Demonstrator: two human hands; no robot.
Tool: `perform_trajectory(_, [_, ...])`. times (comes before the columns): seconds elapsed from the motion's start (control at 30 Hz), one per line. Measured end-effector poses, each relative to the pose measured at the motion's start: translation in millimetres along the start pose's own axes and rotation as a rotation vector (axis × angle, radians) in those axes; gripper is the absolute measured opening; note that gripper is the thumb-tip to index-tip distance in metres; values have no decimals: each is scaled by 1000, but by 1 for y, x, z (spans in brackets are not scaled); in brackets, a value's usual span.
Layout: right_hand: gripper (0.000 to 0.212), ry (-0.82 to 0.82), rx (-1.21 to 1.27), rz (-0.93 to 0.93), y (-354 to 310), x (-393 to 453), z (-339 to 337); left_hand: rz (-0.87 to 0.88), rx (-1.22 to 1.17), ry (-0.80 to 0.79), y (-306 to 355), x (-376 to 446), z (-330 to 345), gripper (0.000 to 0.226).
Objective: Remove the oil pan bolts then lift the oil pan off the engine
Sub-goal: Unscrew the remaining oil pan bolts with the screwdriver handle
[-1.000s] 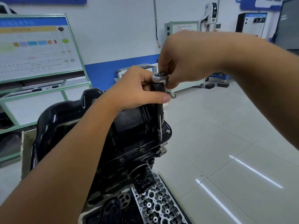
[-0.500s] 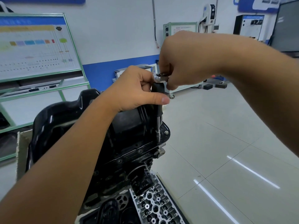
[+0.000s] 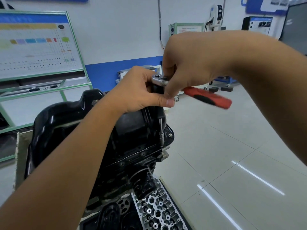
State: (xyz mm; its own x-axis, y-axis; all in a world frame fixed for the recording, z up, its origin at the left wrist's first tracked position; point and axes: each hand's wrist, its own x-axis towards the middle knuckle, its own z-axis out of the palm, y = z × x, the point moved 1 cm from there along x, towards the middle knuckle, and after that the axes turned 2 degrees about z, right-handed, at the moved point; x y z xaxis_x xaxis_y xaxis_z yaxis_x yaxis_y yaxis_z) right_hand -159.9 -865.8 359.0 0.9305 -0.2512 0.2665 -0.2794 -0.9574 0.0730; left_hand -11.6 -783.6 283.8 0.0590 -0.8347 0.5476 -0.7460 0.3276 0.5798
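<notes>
A glossy black oil pan [image 3: 66, 120] sits on top of the upturned engine [image 3: 132, 156]. A ratchet wrench with a silver head [image 3: 158, 79] and a red and black handle [image 3: 209, 97] stands on a long extension [image 3: 160, 128]. The extension's socket sits on a bolt at the pan's right flange. Another bolt [image 3: 170, 135] shows just beside it. My left hand [image 3: 141, 92] grips the black upper part of the extension below the head. My right hand [image 3: 187, 67] pinches the ratchet head from above.
A cylinder head [image 3: 159, 211] with several valve holes lies below the engine. A black oil filter [image 3: 142, 185] juts from the block. A green-framed display board [image 3: 38, 47] stands at the left. Tiled floor [image 3: 232, 163] spreads to the right.
The red ratchet handle has swung out to the right from under my right hand, where it was hidden before. Both hands stay at the tool's head.
</notes>
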Motion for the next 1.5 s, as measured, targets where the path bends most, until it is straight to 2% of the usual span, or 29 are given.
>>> perform_trajectory(0.1, [9,44,-14,4,-1,0,1,-12,38,-17,0,0,-4,27])
perform_trajectory(0.17, [4,73,-28,4,-1,1,4,-4,24,-27,1,-1,-4,26])
perform_trajectory(0.27, [28,57,-33,19,-2,1,4,4,-35,-43,2,-1,-1,25])
perform_trajectory(0.37, [37,1,28,29,-2,-3,-2,30,-23,-58,2,-1,0,25])
perform_trajectory(0.53, [7,77,-23,20,-4,-2,3,-12,35,-51,0,0,-6,23])
perform_trajectory(0.63, [30,69,-2,42,-6,-5,2,7,-18,-56,2,-1,-3,22])
perform_trajectory(0.7, [38,39,23,46,-8,-7,0,22,-38,-60,3,-1,-2,20])
perform_trajectory(0.77, [31,36,10,40,-8,-6,0,15,-13,-47,1,0,-4,25])
perform_trajectory(0.87, [2,77,-27,40,-6,-4,3,-2,35,-42,0,0,-5,42])
perform_trajectory(0.93, [6,105,-31,34,-4,-4,4,-9,27,-40,1,0,-3,34])
perform_trajectory(1.0, [22,91,-5,28,-3,-6,3,-15,-7,-44,3,0,-1,18])
perform_trajectory(1.07, [31,58,46,23,-4,-7,1,3,-3,-51,3,0,0,19])
perform_trajectory(1.13, [28,52,56,25,-5,-7,-1,6,6,-59,3,0,-2,22])
perform_trajectory(1.23, [9,93,-13,33,-4,-6,2,-29,45,-72,-1,0,-6,34])
perform_trajectory(1.27, [11,111,-41,28,-4,-5,4,-40,53,-78,-3,0,-6,37])
perform_trajectory(1.33, [7,122,-63,19,-2,-4,6,-58,41,-79,-5,1,-4,28])
perform_trajectory(1.37, [12,107,-56,20,-3,-5,6,-60,28,-76,-5,1,-3,21])
perform_trajectory(1.43, [30,48,-12,26,-4,-8,3,-25,31,-70,-4,1,-1,25])
perform_trajectory(1.5, [30,31,21,26,-5,-9,0,-13,38,-77,-2,1,-2,22])
